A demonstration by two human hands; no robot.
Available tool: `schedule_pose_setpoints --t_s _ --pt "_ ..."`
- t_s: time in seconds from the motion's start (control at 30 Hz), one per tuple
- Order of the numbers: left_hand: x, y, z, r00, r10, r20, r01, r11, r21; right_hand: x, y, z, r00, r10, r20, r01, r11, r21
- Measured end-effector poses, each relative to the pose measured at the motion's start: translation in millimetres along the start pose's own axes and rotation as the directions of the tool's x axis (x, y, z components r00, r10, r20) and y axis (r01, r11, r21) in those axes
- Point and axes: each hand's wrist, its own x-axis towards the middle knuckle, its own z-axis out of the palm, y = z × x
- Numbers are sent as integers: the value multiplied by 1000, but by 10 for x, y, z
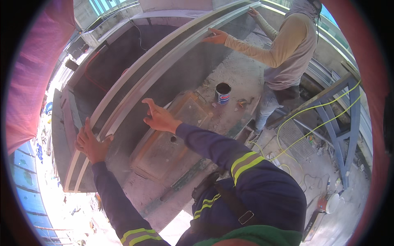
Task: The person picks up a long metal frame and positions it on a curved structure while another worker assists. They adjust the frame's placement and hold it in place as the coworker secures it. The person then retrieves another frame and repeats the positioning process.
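Co-worker's head [305, 5] cut off at the top edge, long metal frame's [135, 78] far end behind their hands.

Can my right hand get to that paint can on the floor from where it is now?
Probably yes: the right hand is open and holds nothing, and only bare dusty floor lies between it and the paint can.

You are gripping a long, pale grey metal frame rail [135, 78] near its left end; it is running diagonally from near left up to far right, lying tilted over a dusty concrete ledge.
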Motion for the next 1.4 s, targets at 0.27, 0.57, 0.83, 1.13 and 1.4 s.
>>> schedule_pose_setpoints --t_s 0.27,0.57,0.83,1.13,1.4 --pt "-9 -26 11 1000 6 15 -7 1000 11 187 -138 -15 997 -45 -64 48 998 49" --pt "-8 18 -53 999 32 -16 -32 999 -4 248 -143 -5 998 10 -59 -7 999 47" --pt "-4 47 -97 1000 18 22 -17 999 -39 278 -95 68 995 -44 -86 42 999 -23" --pt "-1 36 -109 996 -38 81 40 999 -18 344 -129 64 983 -127 -134 119 991 -67" --pt "-1 -1 -101 997 7 73 -4 999 -46 363 -167 46 985 -103 -142 100 995 -23"
